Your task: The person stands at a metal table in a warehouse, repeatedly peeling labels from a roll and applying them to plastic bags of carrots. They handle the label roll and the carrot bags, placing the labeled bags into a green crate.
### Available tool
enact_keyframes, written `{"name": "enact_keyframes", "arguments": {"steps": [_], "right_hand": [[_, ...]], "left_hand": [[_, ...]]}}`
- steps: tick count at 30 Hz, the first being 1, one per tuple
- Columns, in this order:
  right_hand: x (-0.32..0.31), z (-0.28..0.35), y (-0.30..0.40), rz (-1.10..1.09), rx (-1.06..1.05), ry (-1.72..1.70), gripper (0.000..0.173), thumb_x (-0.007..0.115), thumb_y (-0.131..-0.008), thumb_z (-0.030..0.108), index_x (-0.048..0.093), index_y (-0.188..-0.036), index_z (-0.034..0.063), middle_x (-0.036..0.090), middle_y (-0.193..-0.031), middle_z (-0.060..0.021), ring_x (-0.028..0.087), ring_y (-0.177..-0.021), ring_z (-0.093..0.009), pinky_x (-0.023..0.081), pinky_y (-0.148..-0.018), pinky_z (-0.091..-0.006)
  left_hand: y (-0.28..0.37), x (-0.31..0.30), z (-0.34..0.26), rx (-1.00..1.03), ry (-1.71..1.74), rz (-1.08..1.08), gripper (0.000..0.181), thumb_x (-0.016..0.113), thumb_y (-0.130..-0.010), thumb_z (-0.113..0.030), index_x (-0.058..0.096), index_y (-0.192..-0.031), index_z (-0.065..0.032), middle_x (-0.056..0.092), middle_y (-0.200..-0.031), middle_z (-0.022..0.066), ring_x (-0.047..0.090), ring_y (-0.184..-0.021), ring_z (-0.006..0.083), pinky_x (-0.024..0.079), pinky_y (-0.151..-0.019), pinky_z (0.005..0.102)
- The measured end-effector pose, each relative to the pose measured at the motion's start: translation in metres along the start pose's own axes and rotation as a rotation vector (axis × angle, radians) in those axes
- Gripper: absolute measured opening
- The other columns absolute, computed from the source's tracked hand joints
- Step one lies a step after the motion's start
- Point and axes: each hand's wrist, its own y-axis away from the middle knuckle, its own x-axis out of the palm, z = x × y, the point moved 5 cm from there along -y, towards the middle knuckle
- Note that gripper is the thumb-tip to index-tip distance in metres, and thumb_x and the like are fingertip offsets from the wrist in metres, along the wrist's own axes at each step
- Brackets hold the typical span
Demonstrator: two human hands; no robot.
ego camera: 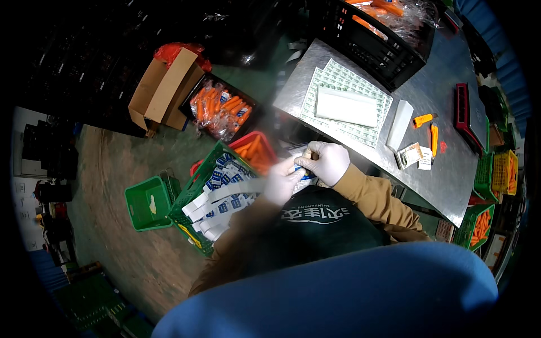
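Both my gloved hands meet in front of the dark green apron [312, 230], fingertips pinched together. My left hand [280, 183] grips a blue-and-white printed label strip [306, 175], partly hidden by the fingers. My right hand [331, 162] pinches the same piece from the other side. A white paper strip [236, 188] runs left from beside my left hand over a green plastic basket [194, 175]. Piled in that basket are folded strips of blue-and-white labels [226, 179]. Just beyond my left hand is a red basket [260, 137] of loose carrots.
On the metal table [444, 186] lie printed sheets [348, 135], a white folded paper [346, 106], two orange utility knives [424, 120] and banknotes [409, 155]. A black crate [372, 55] stands there too. Bagged carrots [222, 107], a cardboard box [169, 91] and a green basket [146, 203] are left.
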Motion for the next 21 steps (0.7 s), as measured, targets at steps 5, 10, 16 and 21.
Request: {"name": "enact_keyframes", "arguments": {"steps": [5, 10, 16, 21], "right_hand": [[-0.025, -0.042, 0.003, 0.141, 0.376, 0.03, 0.06, 0.075, -0.069, 0.054, 0.053, -0.087, 0.0006, 0.061, -0.063, -0.0134, 0.061, -0.057, -0.025, 0.049, -0.056, -0.0337], [0.004, -0.025, 0.003, 0.234, 0.438, -0.954, 0.023, 0.07, -0.084, 0.017, 0.062, -0.098, 0.001, 0.063, -0.078, -0.0002, 0.054, -0.068, -0.005, 0.046, -0.061, -0.0206], [-0.012, -0.043, -0.012, 0.062, 0.452, -0.992, 0.016, 0.067, -0.087, 0.019, 0.062, -0.088, 0.0037, 0.059, -0.074, 0.0012, 0.051, -0.066, -0.005, 0.042, -0.059, -0.0189], [-0.034, -0.053, -0.01, -0.036, 0.455, -0.719, 0.023, 0.066, -0.087, 0.022, 0.054, -0.093, 0.0033, 0.054, -0.074, 0.0015, 0.049, -0.064, -0.005, 0.041, -0.056, -0.0195]], "left_hand": [[0.005, -0.001, -0.008, -0.009, 0.12, -0.058, 0.039, 0.049, -0.089, 0.007, 0.045, -0.127, 0.0066, 0.062, -0.109, 0.0129, 0.061, -0.097, 0.0162, 0.05, -0.087, 0.0284], [0.011, 0.015, -0.054, 0.102, 0.063, 0.103, 0.051, 0.051, -0.084, 0.011, 0.034, -0.131, 0.0026, 0.053, -0.121, 0.0123, 0.054, -0.111, 0.0154, 0.045, -0.092, 0.0274], [0.009, 0.005, -0.021, -0.009, -0.106, 0.134, 0.042, 0.052, -0.087, 0.006, 0.042, -0.128, 0.0054, 0.058, -0.118, 0.0107, 0.056, -0.106, 0.0132, 0.045, -0.092, 0.0263], [0.007, -0.004, 0.002, -0.086, 0.095, 0.025, 0.034, 0.051, -0.09, 0.003, 0.049, -0.124, 0.0072, 0.063, -0.11, 0.0106, 0.059, -0.101, 0.0145, 0.049, -0.087, 0.0271]]}}
